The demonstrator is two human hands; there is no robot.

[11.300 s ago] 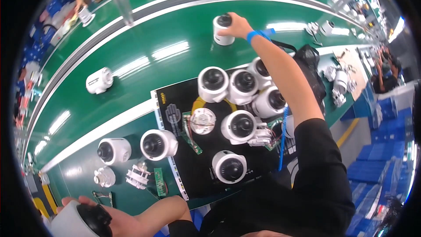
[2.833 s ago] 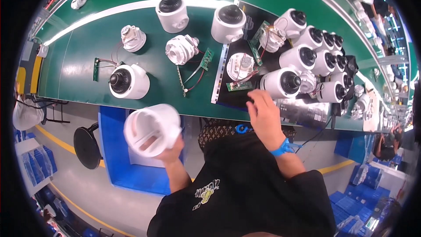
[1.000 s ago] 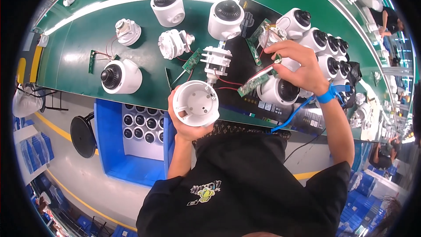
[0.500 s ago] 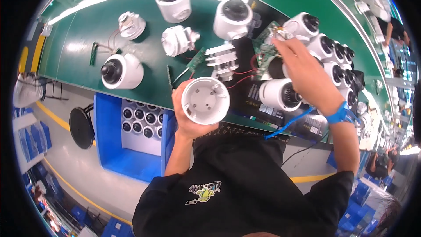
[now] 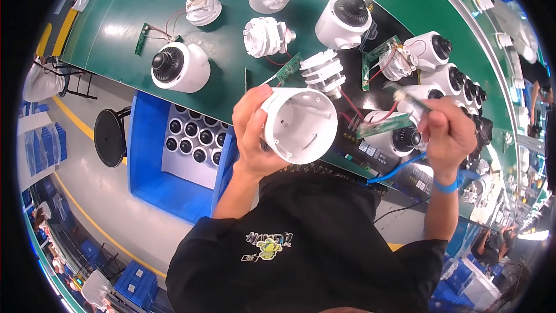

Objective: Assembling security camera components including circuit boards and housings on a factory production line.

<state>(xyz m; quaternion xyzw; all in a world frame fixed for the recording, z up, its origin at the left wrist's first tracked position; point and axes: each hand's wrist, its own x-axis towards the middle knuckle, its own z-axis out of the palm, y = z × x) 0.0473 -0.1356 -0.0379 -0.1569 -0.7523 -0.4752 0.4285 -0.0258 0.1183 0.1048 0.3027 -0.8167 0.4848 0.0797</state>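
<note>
My left hand (image 5: 252,133) is wrapped round a white cylindrical camera housing (image 5: 267,128), whose open end faces up and to the right. Screw posts and a slot show inside it. To the right, my right hand (image 5: 450,136) pinches a green circuit board (image 5: 382,127) with its thumb and fingers. A blurred piece with a pale connector (image 5: 399,96) shows just above the board. Red wires run from the board toward a white ribbed module (image 5: 323,72) on the bench. A white dome camera (image 5: 406,138) lies partly behind the board and my fingers.
More dome cameras (image 5: 344,22) stand along the bench, with several crowded at the right. Loose white modules (image 5: 265,37) with wired boards lie between them. A blue bin (image 5: 174,197) holding cameras sits below the bench edge at left, near a black stool (image 5: 110,137).
My right hand has come back from the module at far right and now holds a circuit board nearer me. The housing in my left hand has tilted rightward. The whole view has shifted.
</note>
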